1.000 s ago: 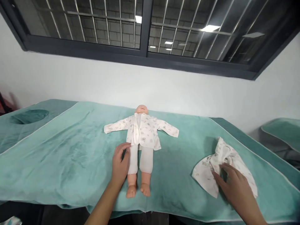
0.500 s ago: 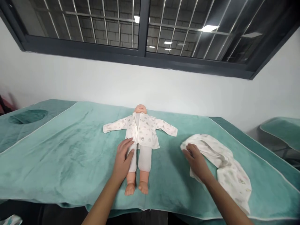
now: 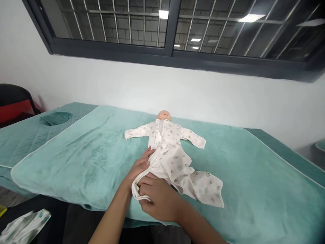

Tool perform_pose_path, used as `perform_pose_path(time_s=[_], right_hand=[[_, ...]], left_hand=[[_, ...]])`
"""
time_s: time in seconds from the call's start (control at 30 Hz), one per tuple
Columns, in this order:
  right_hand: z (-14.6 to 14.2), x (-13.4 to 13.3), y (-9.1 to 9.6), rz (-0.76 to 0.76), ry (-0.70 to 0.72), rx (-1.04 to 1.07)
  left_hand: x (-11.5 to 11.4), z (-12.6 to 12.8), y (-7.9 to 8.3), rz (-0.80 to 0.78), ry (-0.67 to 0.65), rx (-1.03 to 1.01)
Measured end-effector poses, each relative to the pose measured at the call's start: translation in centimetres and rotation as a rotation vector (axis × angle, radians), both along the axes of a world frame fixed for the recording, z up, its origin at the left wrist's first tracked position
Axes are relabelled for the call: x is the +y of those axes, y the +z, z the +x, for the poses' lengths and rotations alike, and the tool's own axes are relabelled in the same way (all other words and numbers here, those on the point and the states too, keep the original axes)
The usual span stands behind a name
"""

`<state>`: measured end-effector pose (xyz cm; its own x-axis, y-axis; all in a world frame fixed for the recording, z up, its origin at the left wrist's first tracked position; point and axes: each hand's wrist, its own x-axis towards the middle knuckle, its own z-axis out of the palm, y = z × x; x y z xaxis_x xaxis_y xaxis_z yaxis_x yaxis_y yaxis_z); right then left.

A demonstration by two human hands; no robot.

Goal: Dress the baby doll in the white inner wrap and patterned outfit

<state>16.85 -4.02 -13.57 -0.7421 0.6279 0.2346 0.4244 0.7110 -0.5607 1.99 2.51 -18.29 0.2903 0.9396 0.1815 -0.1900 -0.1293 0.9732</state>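
Just below the middle of the frame, a printed garment (image 3: 188, 176) lies draped over the lower half of a doll (image 3: 164, 116), hiding its legs, with its loose end trailing toward the lower right. The right hand (image 3: 158, 200) has its fingers curled tight on the bunched near edge of the cloth. The left hand (image 3: 138, 167) lies against the same edge at the doll's hip with its fingers stretched out and partly tucked into the fabric; I cannot tell whether it grips. The garment looks thin, light and limp, likely to fold and slide rather than hold a shape, so the hemmed edge seems the surest place to take it, with both hands. The doll lies on its back, head toward the wall, in a matching top (image 3: 166, 134) with the sleeves spread. All this rests on a teal towel (image 3: 76, 156). A barred window (image 3: 172, 27) runs along the top, and another crumpled cloth (image 3: 24, 228) shows at the lower left.
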Motion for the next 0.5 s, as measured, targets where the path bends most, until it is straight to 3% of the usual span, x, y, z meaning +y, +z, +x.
perform_pose_path(time_s=[0.13,0.2,0.3,0.4,0.5], right_hand=[[1.5,0.5,1.5,-0.136,-0.030,0.116],[2.7,1.2,2.2,-0.142,-0.176,0.242],[5.0,3.2,2.4,-0.033,-0.499,0.375],[7.2,5.6,2.1,0.042,-0.721,0.314],[8.4,7.0,1.8,-0.027,-0.816,0.169]], left_hand=[[-0.2,0.0,0.2,-0.046,-0.012,-0.102],[-0.6,0.1,0.4,-0.171,0.048,-0.231],[-1.1,0.4,0.8,-0.321,0.119,-0.384],[-1.6,0.5,1.2,-0.349,0.160,-0.432],[-2.0,0.7,1.5,-0.362,0.174,-0.481]])
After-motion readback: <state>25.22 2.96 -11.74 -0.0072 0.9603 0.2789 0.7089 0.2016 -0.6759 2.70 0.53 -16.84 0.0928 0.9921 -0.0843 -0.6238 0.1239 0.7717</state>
